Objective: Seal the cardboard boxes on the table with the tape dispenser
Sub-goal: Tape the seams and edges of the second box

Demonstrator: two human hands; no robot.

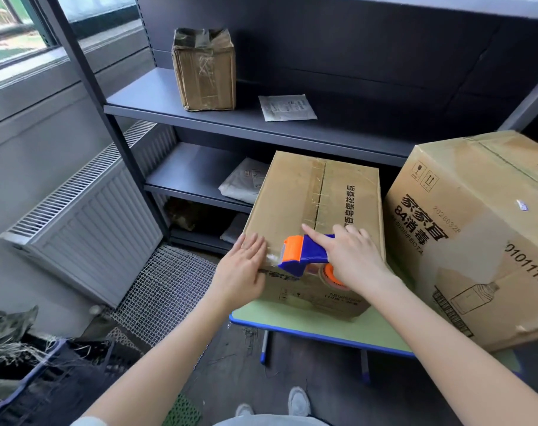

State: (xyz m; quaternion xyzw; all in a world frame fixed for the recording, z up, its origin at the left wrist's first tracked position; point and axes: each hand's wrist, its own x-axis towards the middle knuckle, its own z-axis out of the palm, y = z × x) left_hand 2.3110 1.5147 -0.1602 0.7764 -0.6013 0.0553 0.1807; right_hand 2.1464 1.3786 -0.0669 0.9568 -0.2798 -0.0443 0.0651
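A brown cardboard box (295, 192) with black print stands on the green table (329, 325). Clear tape runs along its top seam. My right hand (350, 256) grips a blue and orange tape dispenser (304, 252) at the box's near top edge, forefinger stretched along its top. My left hand (241, 272) lies flat with fingers spread against the box's near left corner, beside the dispenser's orange head. A bigger cardboard box (483, 229) sits tilted on the table at the right, touching the first.
A dark metal shelf unit (231, 118) stands behind the table, holding a small taped box (204, 70) and flat white packets (287, 107). A white radiator (86, 222) is on the left wall. Wire mesh (166, 290) and a bin with dried leaves (12, 358) lie on the floor.
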